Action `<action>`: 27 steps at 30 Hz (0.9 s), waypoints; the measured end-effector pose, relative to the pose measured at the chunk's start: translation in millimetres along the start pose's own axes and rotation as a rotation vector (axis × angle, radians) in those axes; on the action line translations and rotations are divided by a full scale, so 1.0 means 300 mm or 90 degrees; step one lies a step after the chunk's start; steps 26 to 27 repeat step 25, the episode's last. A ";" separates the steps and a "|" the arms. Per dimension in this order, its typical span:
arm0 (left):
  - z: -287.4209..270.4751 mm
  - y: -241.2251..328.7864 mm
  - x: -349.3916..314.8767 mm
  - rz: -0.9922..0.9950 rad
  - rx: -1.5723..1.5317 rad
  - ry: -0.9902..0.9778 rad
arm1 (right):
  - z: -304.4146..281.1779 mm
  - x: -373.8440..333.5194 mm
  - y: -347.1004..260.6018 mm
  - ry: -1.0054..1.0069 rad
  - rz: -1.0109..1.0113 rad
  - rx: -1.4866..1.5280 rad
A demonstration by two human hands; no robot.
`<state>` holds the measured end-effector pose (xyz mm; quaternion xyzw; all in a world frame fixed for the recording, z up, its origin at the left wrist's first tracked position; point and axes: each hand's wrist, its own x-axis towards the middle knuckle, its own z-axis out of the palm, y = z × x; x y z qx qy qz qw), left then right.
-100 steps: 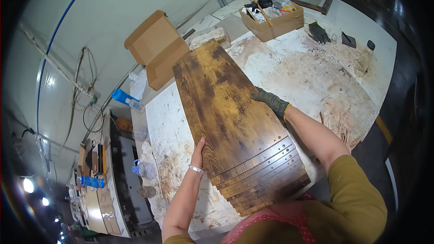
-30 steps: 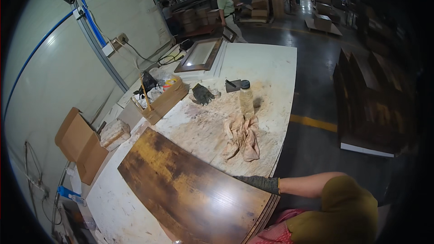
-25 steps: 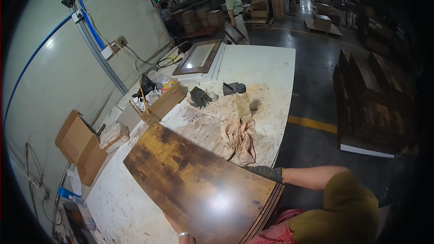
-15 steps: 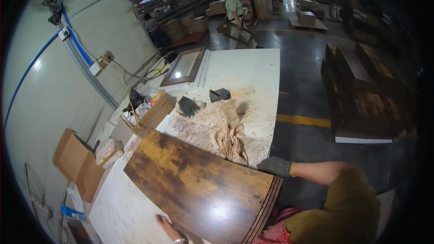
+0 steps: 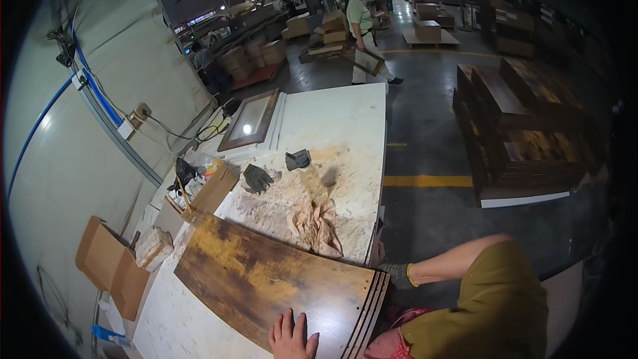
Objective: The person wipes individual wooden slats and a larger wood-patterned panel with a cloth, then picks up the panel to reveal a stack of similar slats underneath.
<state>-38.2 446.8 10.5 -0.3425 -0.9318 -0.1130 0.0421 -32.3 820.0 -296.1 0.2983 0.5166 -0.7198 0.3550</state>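
Note:
A stack of brown wood-grain panels [image 5: 266, 272] lies on the white worktable, with small holes along its right end. My bare left hand [image 5: 292, 338] rests on the top panel near its front edge, fingers spread. My right hand [image 5: 400, 275], in a grey glove with a yellow cuff, is at the table's right edge beside the far right corner of the stack. Its fingers are mostly hidden. Behind the stack are a crumpled cloth [image 5: 316, 227], a clear bottle with a dark cap [image 5: 312, 183] and a dark glove [image 5: 257, 178], amid pale dust.
A framed panel [image 5: 250, 119] lies at the table's far left. Along the left side are an open cardboard box [image 5: 113, 266] and a wrapped block [image 5: 153, 248]. Stacked dark panels [image 5: 525, 126] stand on the floor at right. A person [image 5: 361, 33] carries a frame beyond the table.
My left hand has moved from the stack's front edge onto the top panel. My right hand has shifted slightly down. The view has turned a little, and the person beyond has walked on.

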 end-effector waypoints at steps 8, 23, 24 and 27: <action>-0.038 0.035 0.022 -0.040 -0.022 0.003 | 0.164 -0.392 -0.327 0.094 -0.488 -0.661; 0.375 -0.060 -0.253 -0.294 -0.420 0.500 | 0.797 -0.974 -0.810 -0.056 -0.784 -1.062; 0.361 -0.058 -0.275 -0.352 -0.389 0.456 | 0.808 -0.953 -0.796 -0.153 -0.770 -1.044; 0.361 -0.077 -0.308 -0.410 -0.364 0.412 | 0.886 -0.906 -0.800 -0.222 -0.789 -1.050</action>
